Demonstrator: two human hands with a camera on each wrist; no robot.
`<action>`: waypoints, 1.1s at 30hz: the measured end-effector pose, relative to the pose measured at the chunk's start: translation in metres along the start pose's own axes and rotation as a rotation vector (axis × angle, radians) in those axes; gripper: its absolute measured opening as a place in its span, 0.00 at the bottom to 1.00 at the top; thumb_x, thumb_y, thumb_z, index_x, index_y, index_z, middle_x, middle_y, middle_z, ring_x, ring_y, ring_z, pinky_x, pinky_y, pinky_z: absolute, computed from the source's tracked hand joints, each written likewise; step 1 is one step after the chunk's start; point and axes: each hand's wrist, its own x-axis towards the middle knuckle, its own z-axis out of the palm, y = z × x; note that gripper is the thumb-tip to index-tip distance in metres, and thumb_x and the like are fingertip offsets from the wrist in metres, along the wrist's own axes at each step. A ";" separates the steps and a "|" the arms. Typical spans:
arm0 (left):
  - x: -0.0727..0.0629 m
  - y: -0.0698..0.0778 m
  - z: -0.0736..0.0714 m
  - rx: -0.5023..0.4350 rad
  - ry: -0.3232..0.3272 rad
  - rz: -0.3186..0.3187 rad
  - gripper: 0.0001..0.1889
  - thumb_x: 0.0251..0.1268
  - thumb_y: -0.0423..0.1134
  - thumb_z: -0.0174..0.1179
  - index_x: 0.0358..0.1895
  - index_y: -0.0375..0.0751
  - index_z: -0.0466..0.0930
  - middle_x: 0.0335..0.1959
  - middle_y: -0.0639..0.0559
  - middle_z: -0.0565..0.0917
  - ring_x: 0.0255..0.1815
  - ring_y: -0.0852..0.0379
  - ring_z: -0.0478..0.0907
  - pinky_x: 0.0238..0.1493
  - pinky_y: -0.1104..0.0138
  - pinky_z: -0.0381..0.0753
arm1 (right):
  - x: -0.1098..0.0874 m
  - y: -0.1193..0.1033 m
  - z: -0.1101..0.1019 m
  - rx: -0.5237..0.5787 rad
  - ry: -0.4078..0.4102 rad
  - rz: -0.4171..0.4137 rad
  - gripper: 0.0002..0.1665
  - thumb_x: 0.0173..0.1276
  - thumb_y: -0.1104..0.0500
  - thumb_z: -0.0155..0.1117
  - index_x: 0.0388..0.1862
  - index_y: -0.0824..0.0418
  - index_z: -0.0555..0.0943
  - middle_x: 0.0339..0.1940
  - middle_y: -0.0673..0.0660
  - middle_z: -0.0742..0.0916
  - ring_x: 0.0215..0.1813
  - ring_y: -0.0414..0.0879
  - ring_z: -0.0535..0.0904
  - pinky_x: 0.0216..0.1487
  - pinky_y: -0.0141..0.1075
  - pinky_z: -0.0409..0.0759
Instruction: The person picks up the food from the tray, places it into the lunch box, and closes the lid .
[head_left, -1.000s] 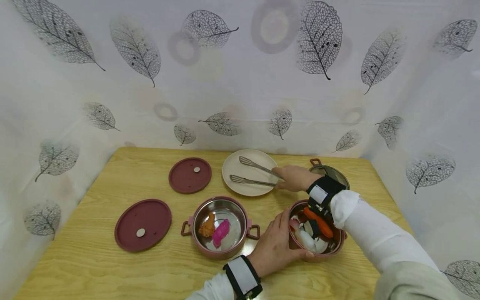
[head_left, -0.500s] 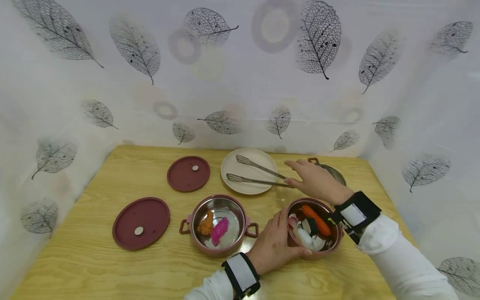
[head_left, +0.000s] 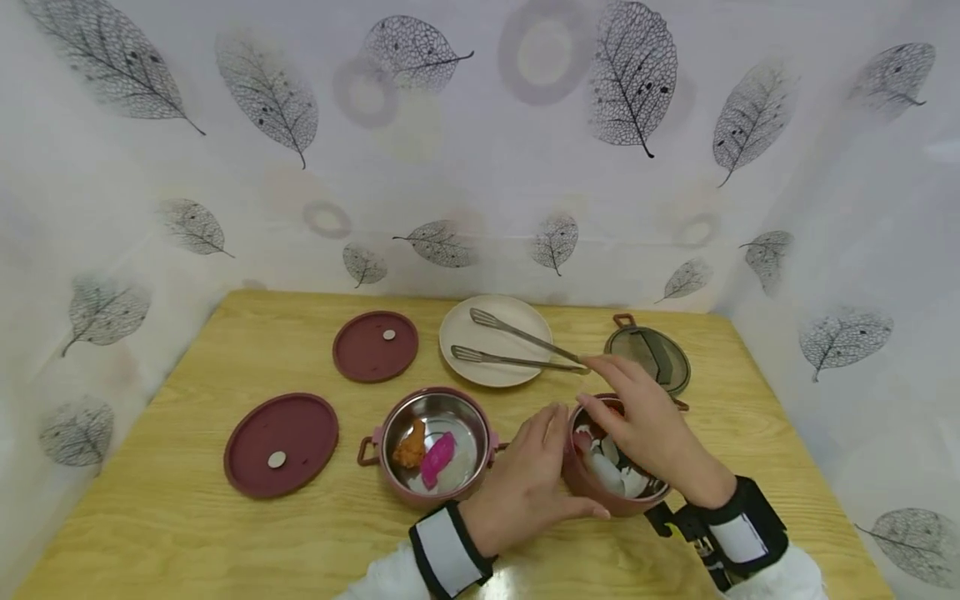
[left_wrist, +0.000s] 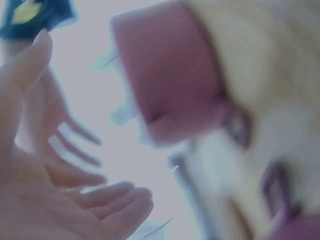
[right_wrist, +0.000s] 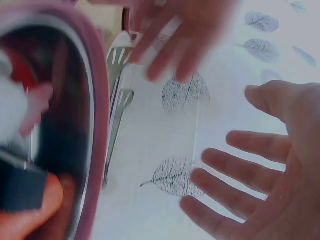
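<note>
Compared with half a second ago, the right hand (head_left: 656, 429) has drawn back from beside the glass lid (head_left: 675, 362), nearer the person, and now hangs over the far right part of the right-side pot (head_left: 636, 505); the left hand (head_left: 525, 479) has shifted a little to the left. This pot stands on the counter (head_left: 176, 450) between the two hands, the left one just beside its left wall and the right one above its rim. Both hands have their fingers extended and loosely spread, apart from one another, with neither clamped on anything; the left wrist view shows a gap between the left fingers and the pot. Inside the pot lie white pieces (head_left: 606, 473) and an orange piece (right_wrist: 22, 226).

Left of the left hand stands another pot (head_left: 467, 446), holding a brown piece (head_left: 409, 448) and a magenta piece (head_left: 438, 460). Behind the pots, two slotted utensils (head_left: 517, 332) lie across a pale plate (head_left: 476, 335), their handles reaching toward the right fingertips in the head view. Farther left lie two dark red discs (head_left: 367, 354).
</note>
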 end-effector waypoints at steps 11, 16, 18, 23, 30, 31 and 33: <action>-0.047 -0.043 -0.074 0.121 0.076 -0.036 0.66 0.42 0.75 0.66 0.80 0.39 0.47 0.80 0.42 0.54 0.80 0.43 0.53 0.75 0.48 0.60 | -0.005 -0.027 0.026 -0.003 0.026 -0.097 0.41 0.68 0.46 0.66 0.72 0.66 0.68 0.70 0.64 0.74 0.72 0.62 0.66 0.68 0.60 0.67; -0.073 -0.072 -0.099 0.180 0.139 -0.169 0.70 0.37 0.72 0.73 0.80 0.41 0.46 0.81 0.41 0.51 0.81 0.40 0.47 0.78 0.43 0.49 | -0.004 -0.036 0.033 -0.061 -0.060 -0.063 0.50 0.64 0.38 0.67 0.75 0.65 0.64 0.75 0.62 0.70 0.77 0.61 0.60 0.74 0.59 0.58; -0.082 -0.083 -0.106 0.206 0.148 -0.211 0.70 0.35 0.70 0.75 0.80 0.41 0.44 0.81 0.40 0.50 0.81 0.39 0.44 0.78 0.41 0.45 | -0.004 -0.039 0.035 -0.064 -0.092 -0.054 0.52 0.63 0.37 0.68 0.76 0.64 0.62 0.76 0.62 0.68 0.78 0.60 0.58 0.75 0.58 0.57; -0.102 -0.117 -0.122 0.245 0.165 -0.315 0.73 0.33 0.71 0.75 0.81 0.43 0.41 0.80 0.34 0.48 0.79 0.32 0.43 0.75 0.36 0.42 | -0.004 -0.045 0.044 -0.058 -0.127 -0.065 0.54 0.60 0.38 0.70 0.77 0.64 0.61 0.78 0.62 0.66 0.79 0.61 0.57 0.76 0.59 0.57; -0.123 -0.163 -0.131 0.220 0.183 -0.410 0.73 0.33 0.67 0.77 0.80 0.39 0.42 0.76 0.24 0.47 0.75 0.21 0.42 0.67 0.27 0.40 | -0.004 -0.056 0.056 -0.057 -0.196 -0.039 0.58 0.61 0.27 0.62 0.78 0.61 0.59 0.80 0.59 0.63 0.80 0.58 0.56 0.76 0.58 0.57; -0.126 -0.169 -0.131 0.212 0.180 -0.429 0.72 0.33 0.67 0.77 0.80 0.39 0.42 0.76 0.23 0.46 0.74 0.20 0.42 0.66 0.26 0.40 | -0.004 -0.057 0.057 -0.055 -0.203 -0.039 0.58 0.61 0.27 0.62 0.78 0.61 0.59 0.80 0.59 0.63 0.80 0.58 0.56 0.76 0.58 0.58; -0.130 -0.181 -0.129 0.202 0.176 -0.472 0.72 0.33 0.67 0.77 0.80 0.39 0.43 0.75 0.22 0.45 0.73 0.19 0.41 0.64 0.24 0.39 | -0.004 -0.060 0.059 -0.044 -0.224 -0.029 0.59 0.61 0.26 0.61 0.79 0.61 0.58 0.80 0.59 0.62 0.80 0.57 0.55 0.77 0.58 0.57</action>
